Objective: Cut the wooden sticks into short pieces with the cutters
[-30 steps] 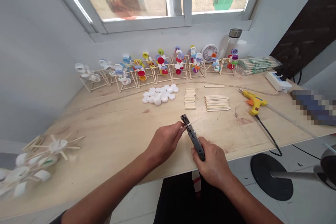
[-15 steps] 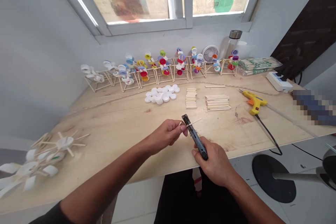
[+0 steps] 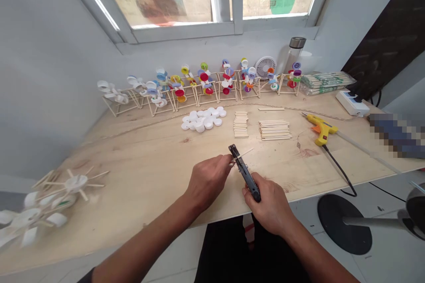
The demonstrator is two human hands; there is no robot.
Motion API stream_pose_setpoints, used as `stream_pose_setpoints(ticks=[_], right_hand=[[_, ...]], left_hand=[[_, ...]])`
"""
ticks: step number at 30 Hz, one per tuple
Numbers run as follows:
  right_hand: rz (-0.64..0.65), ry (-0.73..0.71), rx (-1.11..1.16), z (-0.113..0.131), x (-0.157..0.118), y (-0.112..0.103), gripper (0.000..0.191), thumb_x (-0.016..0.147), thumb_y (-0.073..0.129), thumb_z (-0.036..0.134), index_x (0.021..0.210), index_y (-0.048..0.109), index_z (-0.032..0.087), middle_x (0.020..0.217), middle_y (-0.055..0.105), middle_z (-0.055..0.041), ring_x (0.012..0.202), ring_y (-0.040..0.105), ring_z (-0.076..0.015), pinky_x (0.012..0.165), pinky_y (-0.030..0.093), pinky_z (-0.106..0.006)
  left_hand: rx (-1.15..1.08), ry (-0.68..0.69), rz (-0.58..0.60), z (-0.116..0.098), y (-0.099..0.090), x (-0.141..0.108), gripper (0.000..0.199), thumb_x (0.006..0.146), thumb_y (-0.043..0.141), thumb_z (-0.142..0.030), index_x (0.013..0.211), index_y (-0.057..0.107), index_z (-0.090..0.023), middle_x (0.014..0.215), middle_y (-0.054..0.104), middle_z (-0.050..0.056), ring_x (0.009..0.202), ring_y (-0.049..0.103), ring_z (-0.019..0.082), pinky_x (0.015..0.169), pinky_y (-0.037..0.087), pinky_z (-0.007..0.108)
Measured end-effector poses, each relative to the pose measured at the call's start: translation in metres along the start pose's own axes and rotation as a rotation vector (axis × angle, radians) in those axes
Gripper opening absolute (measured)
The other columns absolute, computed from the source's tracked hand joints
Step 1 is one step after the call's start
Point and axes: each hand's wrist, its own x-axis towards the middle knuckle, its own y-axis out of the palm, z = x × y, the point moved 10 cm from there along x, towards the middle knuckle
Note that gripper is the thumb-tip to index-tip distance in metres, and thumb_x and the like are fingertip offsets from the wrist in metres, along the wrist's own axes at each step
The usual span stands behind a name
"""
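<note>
My left hand [image 3: 208,181] pinches a thin wooden stick [image 3: 244,155] between thumb and fingers, above the plywood table [image 3: 139,154]. My right hand [image 3: 270,210] grips the handles of a black hand cutter [image 3: 245,172]. The tool's head sits at the stick, close to my left fingertips, and the stick seems to pass through its jaws. The fingers of my left hand hide the stick's near end. The two hands are close together but apart, joined only through the tool and stick.
Beyond my hands lie a pile of white bottle caps [image 3: 201,119], stacked wooden sticks [image 3: 275,130] and a yellow hot glue gun [image 3: 320,129]. Stick-framed bottle-cap models [image 3: 204,84] line the back. A blurred cap-and-stick wheel [image 3: 75,183] sits at the left.
My hands and the cutter have shifted only slightly, and the view has moved a little. The stick stays at the tool's jaws, and neither hand has let go.
</note>
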Motion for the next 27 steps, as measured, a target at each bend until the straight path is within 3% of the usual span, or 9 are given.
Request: stream_pose_setpoints(ticks=[2,5,14,18,21,24,27], right_hand=[[0.008,-0.002,0.009,0.0,0.0,0.0,0.006,0.078,0.048,0.026,0.076,0.049,0.02,0.064,0.06,0.0013,0.061,0.055,-0.0151,0.054,0.027,-0.023],[0.018,0.008,0.027,0.0,0.0,-0.002,0.008,0.078,0.048,0.028,0.077,0.05,0.02,0.063,0.06,0.0015,0.06,0.055,-0.015,0.055,0.027,-0.023],[0.065,-0.018,0.112,0.003,-0.005,-0.004,0.011,0.079,0.047,0.028,0.084,0.052,0.02,0.066,0.059,0.0015,0.062,0.055,-0.0151,0.057,0.031,-0.023],[0.086,-0.02,0.134,0.003,-0.007,-0.003,0.014,0.078,0.048,0.028,0.089,0.053,0.02,0.07,0.061,0.0008,0.065,0.056,-0.0161,0.059,0.033,-0.024],[0.087,-0.019,0.139,0.002,-0.008,-0.003,0.014,0.079,0.048,0.028,0.089,0.053,0.02,0.071,0.061,0.0007,0.064,0.056,-0.0158,0.059,0.033,-0.024],[0.063,-0.02,0.129,0.002,-0.008,-0.003,0.012,0.079,0.047,0.027,0.087,0.052,0.02,0.069,0.06,0.0004,0.063,0.056,-0.0156,0.058,0.032,-0.024],[0.026,-0.02,0.102,0.001,-0.007,-0.003,0.009,0.079,0.047,0.026,0.082,0.051,0.02,0.066,0.059,0.0009,0.061,0.055,-0.0151,0.056,0.03,-0.023]], left_hand=[[0.127,0.071,-0.081,-0.008,-0.001,-0.005,0.023,0.088,0.035,-0.02,0.083,0.056,-0.015,0.058,0.053,0.001,0.051,0.046,0.011,0.049,0.029,0.022],[0.103,0.074,-0.058,-0.007,0.004,-0.005,0.023,0.088,0.033,-0.019,0.079,0.054,-0.016,0.057,0.053,0.0,0.05,0.045,0.01,0.048,0.029,0.021],[-0.627,-0.199,0.302,0.011,0.018,0.005,0.029,0.088,0.035,-0.033,0.076,0.055,-0.015,0.062,0.052,-0.001,0.057,0.046,0.01,0.056,0.037,0.021],[-1.009,-0.376,0.477,0.012,0.034,-0.001,0.033,0.085,0.04,-0.042,0.074,0.054,-0.014,0.045,0.03,-0.008,0.042,0.026,0.006,0.042,0.024,0.018],[-1.269,-0.505,0.612,0.008,0.048,-0.011,0.033,0.084,0.042,-0.046,0.075,0.051,-0.015,0.044,0.019,-0.01,0.04,0.013,0.005,0.04,0.014,0.018],[-1.409,-0.581,0.71,0.005,0.055,-0.016,0.033,0.083,0.043,-0.047,0.074,0.048,-0.016,0.046,0.017,-0.011,0.041,0.01,0.004,0.04,0.01,0.018],[-1.368,-0.551,0.731,0.004,0.054,-0.012,0.033,0.084,0.041,-0.047,0.074,0.048,-0.016,0.046,0.017,-0.01,0.041,0.011,0.005,0.04,0.011,0.018]])
